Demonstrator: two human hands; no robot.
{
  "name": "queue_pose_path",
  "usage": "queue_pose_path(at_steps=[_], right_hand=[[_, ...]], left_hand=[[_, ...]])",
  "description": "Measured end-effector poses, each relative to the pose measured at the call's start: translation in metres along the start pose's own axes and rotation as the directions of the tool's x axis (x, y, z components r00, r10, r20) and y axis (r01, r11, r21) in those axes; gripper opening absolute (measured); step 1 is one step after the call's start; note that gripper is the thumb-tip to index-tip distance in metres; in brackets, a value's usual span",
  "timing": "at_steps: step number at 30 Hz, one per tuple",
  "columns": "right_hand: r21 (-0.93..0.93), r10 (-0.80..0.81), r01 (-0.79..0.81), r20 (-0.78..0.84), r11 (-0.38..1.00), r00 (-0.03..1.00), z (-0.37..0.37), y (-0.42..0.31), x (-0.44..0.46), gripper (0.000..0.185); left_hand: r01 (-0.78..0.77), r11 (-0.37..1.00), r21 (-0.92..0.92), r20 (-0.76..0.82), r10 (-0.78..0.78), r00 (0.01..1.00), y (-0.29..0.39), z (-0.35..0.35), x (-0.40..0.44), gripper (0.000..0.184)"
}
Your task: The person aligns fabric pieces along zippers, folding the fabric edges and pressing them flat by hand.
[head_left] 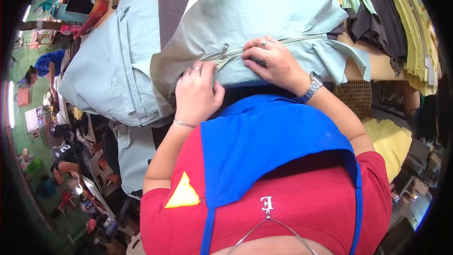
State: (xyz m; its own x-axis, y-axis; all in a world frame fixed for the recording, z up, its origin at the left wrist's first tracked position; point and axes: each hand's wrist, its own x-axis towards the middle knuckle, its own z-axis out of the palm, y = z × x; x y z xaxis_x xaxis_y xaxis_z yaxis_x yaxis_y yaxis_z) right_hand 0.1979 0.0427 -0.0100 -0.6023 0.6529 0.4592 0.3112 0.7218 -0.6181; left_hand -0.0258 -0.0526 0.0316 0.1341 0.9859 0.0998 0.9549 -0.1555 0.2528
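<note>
A pale blue-green fabric piece lies across the table in front of me. Along its near side runs a zipper, with a metal zipper pull standing up between my hands. My left hand, with rings and a bracelet, is closed on the fabric's near edge beside the zipper's left part. Its fingertips are partly hidden in the folds. My right hand, with a ring and a metal watch, has bent fingers pinching the fabric along the zipper. Something dark shows between its thumb and fingers.
Folded light blue pieces lie to the left, by a dark cloth strip. Dark cloth and yellow cloth are piled at right. A red basket stands far left. Other people sit farther left.
</note>
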Motion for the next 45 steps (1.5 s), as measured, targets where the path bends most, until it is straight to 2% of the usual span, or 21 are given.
queue_pose_path(at_steps=[3, 7, 10, 14, 16, 18, 20, 22, 23, 26, 30, 35, 39, 45], right_hand=[[0.003, 0.001, -0.001, -0.008, 1.000, 1.000, 0.002, 0.002, -0.001, 0.012], [0.007, 0.023, -0.023, 0.014, 1.000, 1.000, 0.002, 0.001, -0.001, 0.012], [0.003, 0.017, -0.017, 0.008, 1.000, 1.000, 0.002, 0.002, -0.002, 0.012], [0.001, 0.010, -0.010, 0.017, 1.000, 1.000, 0.000, 0.001, 0.000, 0.012], [0.000, 0.013, -0.013, 0.026, 1.000, 1.000, 0.000, 0.001, 0.000, 0.012], [0.000, 0.021, -0.021, 0.032, 1.000, 0.999, 0.000, 0.001, 0.000, 0.011], [-0.011, 0.004, -0.004, 0.010, 1.000, 1.000, 0.002, 0.003, -0.001, 0.011], [-0.015, 0.001, -0.001, 0.004, 1.000, 1.000, 0.003, 0.003, -0.001, 0.011], [-0.015, 0.009, -0.009, 0.006, 1.000, 1.000, 0.003, 0.002, -0.001, 0.011], [0.000, -0.015, 0.015, -0.015, 1.000, 1.000, 0.004, 0.004, -0.001, 0.011], [0.001, -0.015, 0.015, -0.008, 1.000, 1.000, 0.003, 0.004, -0.002, 0.013], [-0.074, -0.061, 0.058, -0.032, 0.996, 0.998, 0.007, 0.001, 0.000, 0.012], [-0.124, -0.093, 0.089, -0.024, 0.988, 0.995, 0.008, 0.000, -0.001, 0.014], [-0.131, -0.131, 0.128, -0.011, 0.983, 0.991, 0.008, 0.004, -0.003, 0.014]], left_hand=[[-0.021, 0.998, 0.062, 0.041, 0.019, 0.999, -0.004, -0.001, -0.013, 0.041], [-0.081, 0.993, 0.091, -0.168, 0.096, 0.981, -0.014, 0.024, -0.028, 0.046], [-0.052, 0.994, 0.095, -0.247, 0.074, 0.966, -0.014, 0.034, -0.031, 0.036], [-0.035, 0.999, -0.017, -0.231, 0.030, 0.973, -0.025, 0.015, -0.029, 0.017], [0.130, 0.976, -0.174, -0.125, -0.153, 0.980, -0.026, -0.008, -0.025, 0.015], [0.398, 0.868, -0.298, 0.121, -0.379, 0.917, -0.032, -0.034, -0.011, 0.015], [0.371, 0.833, -0.411, 0.221, -0.304, 0.927, -0.065, -0.040, -0.001, 0.016], [0.177, 0.978, -0.111, 0.060, -0.171, 0.983, -0.078, -0.048, 0.017, 0.017], [0.260, 0.929, 0.265, 0.085, -0.291, 0.953, -0.076, -0.050, 0.022, 0.018], [0.054, 0.875, 0.481, -0.178, 0.037, 0.983, -0.050, -0.050, 0.031, 0.020], [-0.153, 0.963, 0.220, -0.124, 0.183, 0.975, -0.004, -0.029, 0.021, 0.022], [-0.066, 0.989, 0.134, -0.085, 0.078, 0.993, -0.005, 0.007, 0.010, 0.024], [-0.031, 0.998, 0.046, -0.092, 0.035, 0.995, -0.001, 0.007, 0.009, 0.024], [-0.088, 0.996, 0.030, -0.046, 0.090, 0.995, -0.002, 0.004, 0.012, 0.027]])
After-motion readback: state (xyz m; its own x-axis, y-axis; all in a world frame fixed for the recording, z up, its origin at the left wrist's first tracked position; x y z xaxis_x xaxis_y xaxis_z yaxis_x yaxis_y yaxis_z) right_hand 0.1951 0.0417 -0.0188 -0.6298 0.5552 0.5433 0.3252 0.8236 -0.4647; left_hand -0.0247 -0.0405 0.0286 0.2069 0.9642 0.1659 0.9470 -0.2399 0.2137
